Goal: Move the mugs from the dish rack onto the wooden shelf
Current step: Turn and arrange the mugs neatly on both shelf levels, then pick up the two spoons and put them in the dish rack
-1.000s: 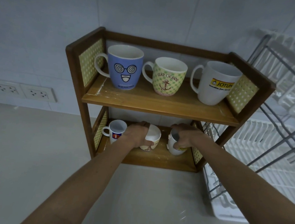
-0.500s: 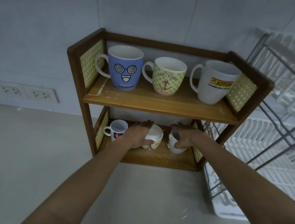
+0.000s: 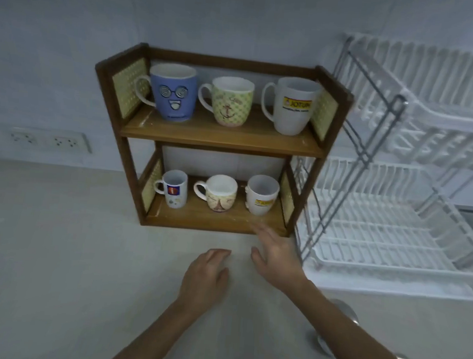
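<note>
The wooden shelf (image 3: 221,140) stands at the back edge of the table (image 3: 52,249), against the wall, with the dish rack (image 3: 395,250) just beside its right side. Six mugs fill it: a blue mug (image 3: 173,92), a green mug (image 3: 230,101) and a white mug (image 3: 294,105) along the top board, and a small white mug (image 3: 174,188), a cream mug (image 3: 220,192) and another white mug (image 3: 261,194) along the bottom board. Wide bare table lies in front and to the left. My left hand (image 3: 205,277) hovers over the table, fingers loosely spread, holding nothing. My right hand (image 3: 275,257) is open and empty too, its fingertips near the bottom board's front edge.
</note>
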`<state>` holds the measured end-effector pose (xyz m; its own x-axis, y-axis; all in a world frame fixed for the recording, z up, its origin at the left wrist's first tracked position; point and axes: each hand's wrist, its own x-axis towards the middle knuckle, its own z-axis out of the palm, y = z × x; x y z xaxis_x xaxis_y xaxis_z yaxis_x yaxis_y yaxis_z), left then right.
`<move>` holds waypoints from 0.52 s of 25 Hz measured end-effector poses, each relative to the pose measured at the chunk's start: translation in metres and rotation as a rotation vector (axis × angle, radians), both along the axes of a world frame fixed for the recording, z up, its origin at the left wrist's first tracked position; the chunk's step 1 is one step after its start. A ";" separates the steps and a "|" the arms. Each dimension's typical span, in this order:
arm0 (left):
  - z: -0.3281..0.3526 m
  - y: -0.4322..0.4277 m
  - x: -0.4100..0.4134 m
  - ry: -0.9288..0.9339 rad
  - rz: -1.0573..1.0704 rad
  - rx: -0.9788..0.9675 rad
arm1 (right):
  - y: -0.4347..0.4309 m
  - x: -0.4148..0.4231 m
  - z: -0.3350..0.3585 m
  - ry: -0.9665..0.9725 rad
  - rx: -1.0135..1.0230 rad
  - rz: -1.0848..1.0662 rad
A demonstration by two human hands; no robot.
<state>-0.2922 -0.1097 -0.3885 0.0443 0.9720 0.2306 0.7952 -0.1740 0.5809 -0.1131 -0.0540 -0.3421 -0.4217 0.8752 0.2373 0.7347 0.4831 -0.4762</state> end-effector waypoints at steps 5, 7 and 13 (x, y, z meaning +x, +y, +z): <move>-0.002 -0.047 0.097 -0.126 -0.066 -0.009 | -0.048 0.097 -0.006 -0.040 0.005 0.012; 0.000 -0.062 0.142 -0.137 -0.106 -0.036 | -0.055 0.140 -0.008 -0.062 -0.054 -0.086; -0.005 -0.090 0.236 0.130 -0.228 -0.053 | -0.064 0.230 -0.021 -0.187 -0.265 -0.224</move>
<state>-0.0561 -0.1998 -0.3937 0.2899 0.9439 0.1581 0.8074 -0.3299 0.4892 0.1166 -0.1177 -0.3631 -0.2279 0.9710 -0.0725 0.8939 0.1791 -0.4108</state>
